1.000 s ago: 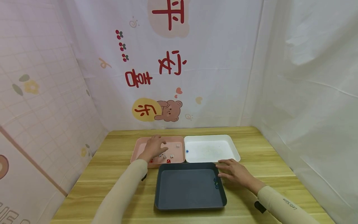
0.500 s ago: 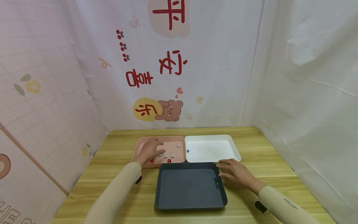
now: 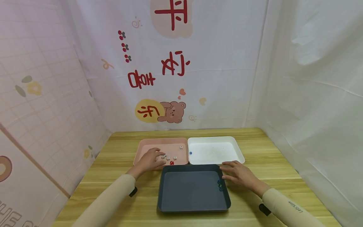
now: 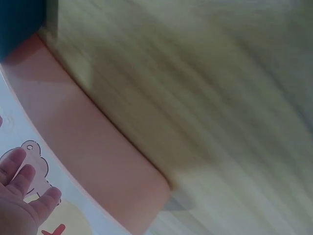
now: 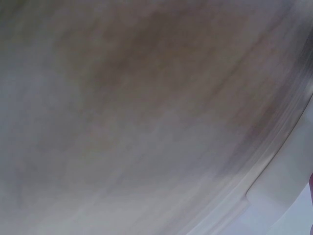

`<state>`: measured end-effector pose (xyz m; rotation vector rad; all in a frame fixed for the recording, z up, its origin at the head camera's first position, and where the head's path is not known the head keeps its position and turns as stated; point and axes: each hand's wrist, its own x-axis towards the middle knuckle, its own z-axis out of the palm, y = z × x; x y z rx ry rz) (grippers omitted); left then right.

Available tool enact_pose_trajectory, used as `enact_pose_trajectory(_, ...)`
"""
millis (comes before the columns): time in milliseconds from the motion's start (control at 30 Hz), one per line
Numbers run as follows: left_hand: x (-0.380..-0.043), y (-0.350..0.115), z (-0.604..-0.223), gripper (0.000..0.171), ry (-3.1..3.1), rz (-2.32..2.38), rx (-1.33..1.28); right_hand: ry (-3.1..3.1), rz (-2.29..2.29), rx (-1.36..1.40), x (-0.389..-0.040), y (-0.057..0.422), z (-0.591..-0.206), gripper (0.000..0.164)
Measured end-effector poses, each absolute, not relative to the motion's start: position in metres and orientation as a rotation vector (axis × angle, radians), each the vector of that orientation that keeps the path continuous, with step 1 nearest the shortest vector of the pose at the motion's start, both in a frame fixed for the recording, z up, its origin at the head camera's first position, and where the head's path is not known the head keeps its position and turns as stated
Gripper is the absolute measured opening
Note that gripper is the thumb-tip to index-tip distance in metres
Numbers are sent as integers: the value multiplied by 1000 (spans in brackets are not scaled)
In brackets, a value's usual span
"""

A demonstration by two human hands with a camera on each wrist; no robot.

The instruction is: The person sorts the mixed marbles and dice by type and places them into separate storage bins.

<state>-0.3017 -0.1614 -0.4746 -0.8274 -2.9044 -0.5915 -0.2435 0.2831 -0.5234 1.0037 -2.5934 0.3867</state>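
Note:
My left hand (image 3: 149, 160) hovers over the front left part of the pink tray (image 3: 154, 142), its fingers loosely bent with nothing visible between them. Just right of its fingertips lie several white dice (image 3: 168, 158) and a red die (image 3: 171, 163); the hand hides that tray's front left corner. In the left wrist view, its fingers (image 4: 46, 203) show above the pink rim. My right hand (image 3: 239, 175) rests at the right rim of the dark grey tray (image 3: 193, 192), fingers extended. Inside that rim sit several small blue and green pieces (image 3: 220, 186).
A white tray (image 3: 216, 149) stands right of the pink one, with a small blue piece (image 3: 191, 153) at its left side. All trays rest on a wooden table (image 3: 119, 151). White cloth (image 3: 221, 78) hangs behind and at both sides.
My left hand has moved back toward me and left, lower over the pink tray's front edge. It now covers the left red die. The right hand stays in place.

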Motion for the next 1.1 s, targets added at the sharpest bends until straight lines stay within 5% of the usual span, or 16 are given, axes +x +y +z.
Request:
enact_pose_trajectory(500, -279, -175, -486, 50, -2895, -700, -814, -2612, 405, 996, -242, 282, -521, 44)
enact_pose_trajectory(1100, -257, -179, -500, 38, -2697, -476, -1010, -2607, 411, 1005, -242, 282, -519, 45)
